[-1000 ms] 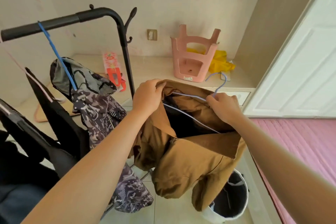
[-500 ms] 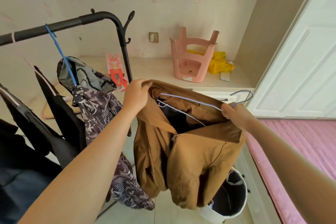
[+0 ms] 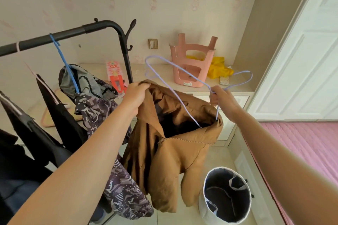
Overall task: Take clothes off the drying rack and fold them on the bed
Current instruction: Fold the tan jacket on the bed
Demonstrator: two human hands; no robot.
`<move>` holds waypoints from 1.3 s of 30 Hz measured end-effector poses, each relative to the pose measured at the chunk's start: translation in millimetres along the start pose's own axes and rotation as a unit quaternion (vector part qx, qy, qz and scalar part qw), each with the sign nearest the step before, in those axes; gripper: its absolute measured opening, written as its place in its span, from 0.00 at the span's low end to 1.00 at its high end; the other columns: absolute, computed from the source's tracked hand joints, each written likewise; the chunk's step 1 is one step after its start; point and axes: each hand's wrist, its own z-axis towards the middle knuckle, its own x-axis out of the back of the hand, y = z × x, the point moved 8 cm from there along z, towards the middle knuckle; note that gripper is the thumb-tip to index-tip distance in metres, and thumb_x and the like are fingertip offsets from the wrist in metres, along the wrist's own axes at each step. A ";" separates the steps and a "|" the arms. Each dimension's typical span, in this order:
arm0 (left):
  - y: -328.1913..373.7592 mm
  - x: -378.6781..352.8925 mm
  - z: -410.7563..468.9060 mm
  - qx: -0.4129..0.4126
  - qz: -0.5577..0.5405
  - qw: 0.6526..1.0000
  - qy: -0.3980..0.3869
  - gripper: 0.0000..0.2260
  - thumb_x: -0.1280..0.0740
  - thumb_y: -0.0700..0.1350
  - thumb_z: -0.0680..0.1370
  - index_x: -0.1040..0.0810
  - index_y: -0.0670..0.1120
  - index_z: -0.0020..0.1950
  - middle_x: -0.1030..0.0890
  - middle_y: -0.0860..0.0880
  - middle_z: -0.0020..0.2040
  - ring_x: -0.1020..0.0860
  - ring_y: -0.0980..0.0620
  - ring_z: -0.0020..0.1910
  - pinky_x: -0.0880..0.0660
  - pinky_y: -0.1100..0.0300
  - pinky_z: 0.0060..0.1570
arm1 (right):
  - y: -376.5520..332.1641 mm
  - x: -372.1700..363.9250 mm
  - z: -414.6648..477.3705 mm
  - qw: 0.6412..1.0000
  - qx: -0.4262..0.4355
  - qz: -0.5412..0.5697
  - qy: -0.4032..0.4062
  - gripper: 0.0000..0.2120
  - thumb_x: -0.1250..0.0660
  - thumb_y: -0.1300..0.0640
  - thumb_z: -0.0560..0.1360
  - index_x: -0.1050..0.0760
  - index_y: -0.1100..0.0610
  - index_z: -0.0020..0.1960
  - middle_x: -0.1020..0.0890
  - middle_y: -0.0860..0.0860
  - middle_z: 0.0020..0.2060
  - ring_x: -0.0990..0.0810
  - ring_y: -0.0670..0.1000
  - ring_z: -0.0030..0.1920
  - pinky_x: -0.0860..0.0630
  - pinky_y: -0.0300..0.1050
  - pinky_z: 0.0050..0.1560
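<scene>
Freeing the hanger from the jacket, centre frame.
The left hand (image 3: pixel 136 95) clutches the collar of the brown zip-front fabric jacket (image 3: pixel 175 151) to bear its weight. The right hand (image 3: pixel 222 99) grips the lilac wire hanger (image 3: pixel 201 82), tilted so it can slip out. The pink quilted bed (image 3: pixel 301 142) lies at the right.

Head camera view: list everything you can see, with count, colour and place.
jacket: 1, brown, held up at centre
wire hanger: 1, lilac, one end inside jacket
drying rack: 1, black, left
patterned garment: 1, purple, on rack's blue hanger
dark garments: several, black, far left on rack
stool: 1, pink, upside down on ledge
cloth: 1, yellow, behind stool
basket: 1, white, below jacket
bed: 1, pink, right
left hand: 1, grips jacket collar
right hand: 1, holds wire hanger
</scene>
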 end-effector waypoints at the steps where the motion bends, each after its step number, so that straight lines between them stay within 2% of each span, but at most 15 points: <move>1: -1.7 3.0 1.0 0.005 -0.014 1.000 0.000 0.08 0.37 0.45 0.81 0.20 0.48 0.46 0.21 0.46 0.40 0.22 0.46 0.43 0.29 0.57 0.41 | -9.2 -6.3 4.3 1.000 0.006 0.020 0.007 0.18 0.46 0.61 0.80 0.42 0.52 0.32 0.42 0.47 0.25 0.44 0.46 0.25 0.42 0.41 0.31; 3: -8.0 3.6 1.0 0.012 -0.021 1.000 0.007 0.07 0.38 0.44 0.80 0.20 0.46 0.50 0.19 0.45 0.46 0.22 0.45 0.48 0.27 0.56 0.46 | -28.0 -12.8 10.3 0.999 0.025 0.036 0.016 0.19 0.44 0.56 0.81 0.39 0.52 0.32 0.39 0.44 0.22 0.42 0.45 0.23 0.40 0.38 0.28; 5: -13.9 8.9 0.4 0.012 -0.021 1.000 0.019 0.08 0.39 0.43 0.81 0.20 0.46 0.52 0.20 0.47 0.44 0.23 0.49 0.46 0.28 0.57 0.45 | -49.4 -22.7 18.1 0.998 0.055 -0.003 0.020 0.20 0.42 0.51 0.81 0.38 0.52 0.32 0.38 0.46 0.24 0.41 0.46 0.25 0.41 0.37 0.27; 8: -16.6 23.5 3.1 -0.006 0.004 0.999 0.033 0.08 0.40 0.41 0.81 0.21 0.44 0.50 0.21 0.47 0.43 0.24 0.48 0.45 0.29 0.56 0.47 | -77.4 -52.6 31.3 0.975 0.125 -0.181 0.009 0.20 0.42 0.46 0.81 0.37 0.54 0.33 0.36 0.50 0.27 0.38 0.48 0.28 0.40 0.39 0.28; 11: -19.3 38.7 6.6 -0.007 0.019 0.999 0.044 0.09 0.41 0.41 0.82 0.21 0.43 0.50 0.23 0.48 0.42 0.26 0.48 0.44 0.31 0.56 0.47 | -90.4 -91.9 42.0 0.924 0.192 -0.330 -0.016 0.17 0.41 0.50 0.81 0.32 0.58 0.37 0.30 0.52 0.29 0.31 0.52 0.31 0.35 0.44 0.35; 13: -20.2 47.2 7.3 -0.012 0.013 0.998 0.052 0.08 0.41 0.41 0.82 0.22 0.44 0.49 0.23 0.49 0.41 0.26 0.50 0.43 0.31 0.56 0.48 | -91.7 -118.3 49.8 0.909 0.190 -0.367 -0.051 0.12 0.41 0.56 0.81 0.29 0.57 0.40 0.29 0.51 0.30 0.30 0.53 0.34 0.34 0.37 0.35; 17: -24.1 67.0 15.5 -0.019 0.029 0.998 0.050 0.11 0.41 0.41 0.81 0.19 0.43 0.49 0.21 0.46 0.42 0.25 0.50 0.43 0.30 0.56 0.45 | -100.4 -166.2 64.4 0.903 0.181 -0.376 -0.101 0.13 0.46 0.64 0.80 0.22 0.59 0.55 0.25 0.49 0.37 0.28 0.53 0.43 0.34 0.42 0.40; 20: -29.9 88.8 24.1 -0.005 0.035 0.997 0.065 0.13 0.41 0.43 0.81 0.19 0.38 0.49 0.24 0.42 0.42 0.26 0.47 0.42 0.33 0.57 0.40 | -125.5 -195.6 71.7 0.907 0.218 -0.353 -0.069 0.13 0.43 0.64 0.79 0.20 0.62 0.54 0.18 0.56 0.46 0.26 0.51 0.41 0.31 0.42 0.40; 22: -31.3 102.1 29.7 -0.003 0.036 0.997 0.074 0.13 0.41 0.43 0.81 0.19 0.38 0.51 0.23 0.43 0.42 0.26 0.48 0.41 0.33 0.57 0.39 | -144.1 -216.2 75.6 0.912 0.240 -0.329 -0.051 0.13 0.42 0.64 0.78 0.19 0.63 0.53 0.17 0.57 0.44 0.25 0.51 0.37 0.31 0.42 0.36; 24: -30.2 111.1 34.6 -0.006 0.044 0.996 0.072 0.13 0.41 0.44 0.82 0.19 0.41 0.52 0.23 0.45 0.41 0.26 0.49 0.41 0.33 0.58 0.37 | -161.0 -242.2 78.7 0.905 0.271 -0.325 -0.052 0.12 0.41 0.65 0.78 0.19 0.65 0.49 0.17 0.56 0.41 0.23 0.53 0.41 0.33 0.43 0.39; 26: -26.7 116.9 37.8 -0.016 0.048 0.997 0.065 0.12 0.42 0.44 0.82 0.19 0.42 0.52 0.23 0.46 0.41 0.25 0.48 0.41 0.33 0.59 0.37 | -173.6 -265.2 84.6 0.905 0.285 -0.312 -0.050 0.12 0.42 0.66 0.77 0.19 0.64 0.48 0.17 0.55 0.41 0.24 0.51 0.43 0.34 0.37 0.37; 28: -22.1 120.2 38.2 -0.035 0.050 0.996 0.062 0.11 0.42 0.43 0.82 0.19 0.43 0.51 0.21 0.48 0.42 0.25 0.52 0.42 0.32 0.61 0.39 | -180.5 -285.1 93.3 0.911 0.281 -0.298 -0.051 0.12 0.42 0.65 0.78 0.20 0.63 0.51 0.16 0.57 0.44 0.21 0.53 0.42 0.28 0.37 0.40; 31: -19.0 125.9 38.3 -0.067 0.046 0.994 0.066 0.11 0.41 0.41 0.82 0.19 0.45 0.50 0.20 0.53 0.43 0.24 0.57 0.44 0.31 0.66 0.40 | -177.7 -311.8 109.0 0.920 0.258 -0.287 -0.066 0.12 0.42 0.64 0.79 0.21 0.63 0.55 0.16 0.58 0.45 0.17 0.56 0.42 0.20 0.48 0.43; 37: -31.2 135.9 39.0 -0.089 0.025 0.992 0.082 0.11 0.40 0.39 0.81 0.19 0.49 0.46 0.20 0.55 0.42 0.24 0.61 0.43 0.31 0.76 0.38 | -154.6 -333.7 128.8 0.939 0.202 -0.270 -0.069 0.12 0.41 0.65 0.79 0.23 0.65 0.59 0.17 0.60 0.49 0.15 0.58 0.45 0.19 0.46 0.45; 39: -35.9 136.4 39.2 -0.087 0.024 0.993 0.078 0.12 0.40 0.39 0.81 0.20 0.49 0.45 0.20 0.54 0.42 0.24 0.61 0.43 0.31 0.77 0.38 | -147.7 -335.1 132.4 0.942 0.192 -0.268 -0.062 0.12 0.42 0.66 0.79 0.23 0.66 0.57 0.17 0.62 0.48 0.16 0.60 0.45 0.19 0.49 0.46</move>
